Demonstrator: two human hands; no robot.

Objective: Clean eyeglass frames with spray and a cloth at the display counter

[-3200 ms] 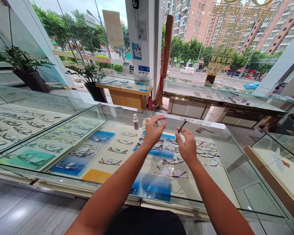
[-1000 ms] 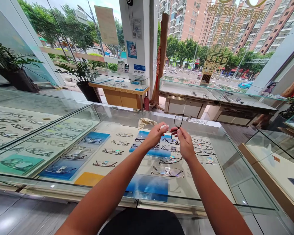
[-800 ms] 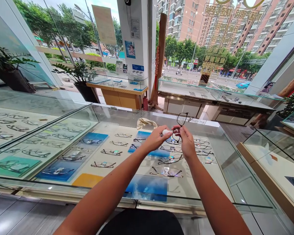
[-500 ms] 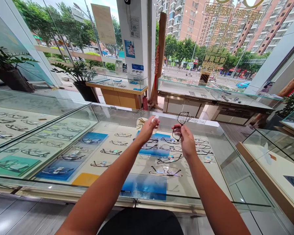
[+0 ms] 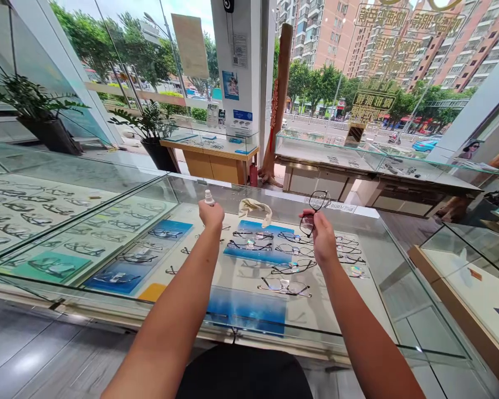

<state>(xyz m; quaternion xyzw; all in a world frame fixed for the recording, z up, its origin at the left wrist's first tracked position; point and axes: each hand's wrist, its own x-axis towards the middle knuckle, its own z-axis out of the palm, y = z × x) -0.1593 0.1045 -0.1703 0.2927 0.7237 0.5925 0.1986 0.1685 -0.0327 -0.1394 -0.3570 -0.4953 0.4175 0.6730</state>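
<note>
The left hand (image 5: 212, 213) is curled around a small white bottle (image 5: 208, 196), whose top pokes up above the fist; whether the bottle's base touches the glass below is hidden by the hand. The right hand (image 5: 324, 238) pinches a pair of dark-rimmed glasses (image 5: 319, 200) between thumb and fingers. The glasses are raised above the desk and tilted on end, one lens above the fingertips and the other lower, just left of the thumb. The two hands are well apart.

Between them, a little farther back, a crumpled cream cloth (image 5: 246, 205) lies in an arc on top of the glass-covered desk (image 5: 341, 310). Under the glass, rows of spectacles (image 5: 285, 286) are laid out, some on a blue sheet (image 5: 233, 252) beneath the space between the arms. An orange sheet (image 5: 152, 292) shows partly behind the left forearm, and a green sheet (image 5: 54, 267) lies farther left.

Beyond the desk are a potted plant (image 5: 160, 155), a wooden cabinet (image 5: 216, 166) and a thick tree trunk (image 5: 279, 100) beside a pillar (image 5: 243, 33). Through the windows show trees, a street and tall buildings (image 5: 332, 39).
</note>
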